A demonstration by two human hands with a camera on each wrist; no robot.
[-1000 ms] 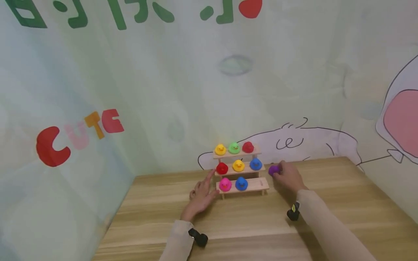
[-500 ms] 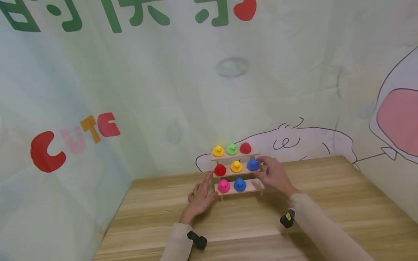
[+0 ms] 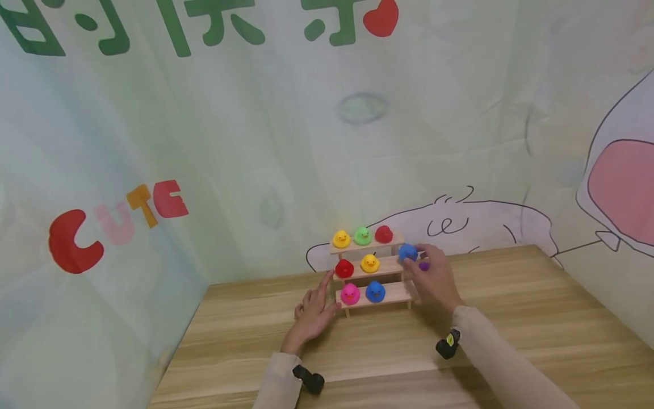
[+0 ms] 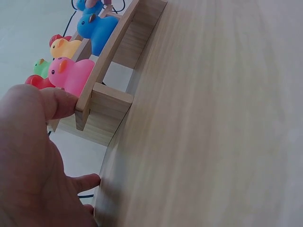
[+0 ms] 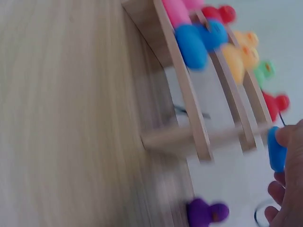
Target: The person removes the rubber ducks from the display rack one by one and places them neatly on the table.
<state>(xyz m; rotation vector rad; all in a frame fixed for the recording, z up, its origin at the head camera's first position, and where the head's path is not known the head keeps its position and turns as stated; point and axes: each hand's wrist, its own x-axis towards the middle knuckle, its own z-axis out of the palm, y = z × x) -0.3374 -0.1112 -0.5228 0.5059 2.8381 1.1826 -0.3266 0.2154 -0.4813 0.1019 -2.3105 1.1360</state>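
A three-tier wooden stand (image 3: pixel 397 292) bears several rubber ducks. My right hand (image 3: pixel 435 279) pinches a blue duck (image 3: pixel 407 253) at the right end of the middle tier; the right wrist view shows this duck (image 5: pixel 276 150) beyond the tier's end. A purple duck (image 5: pixel 203 213) sits on the table to the right of the stand, partly hidden by my right hand in the head view. My left hand (image 3: pixel 311 312) rests at the stand's left side, fingers extended. Its thumb (image 4: pixel 61 103) touches the bottom tier's end beside a pink duck (image 4: pixel 71 75).
Another blue duck (image 3: pixel 375 291) stands on the bottom tier. Red (image 3: pixel 344 268) and yellow (image 3: pixel 370 263) ducks are on the middle tier. Yellow, green (image 3: pixel 363 236) and red ducks line the top tier. A printed curtain (image 3: pixel 286 142) hangs behind the wooden table (image 3: pixel 245 335).
My right hand has left the purple duck, moved left and taken hold of the middle tier's blue duck, shifting it to the right. My left hand stays at the stand.
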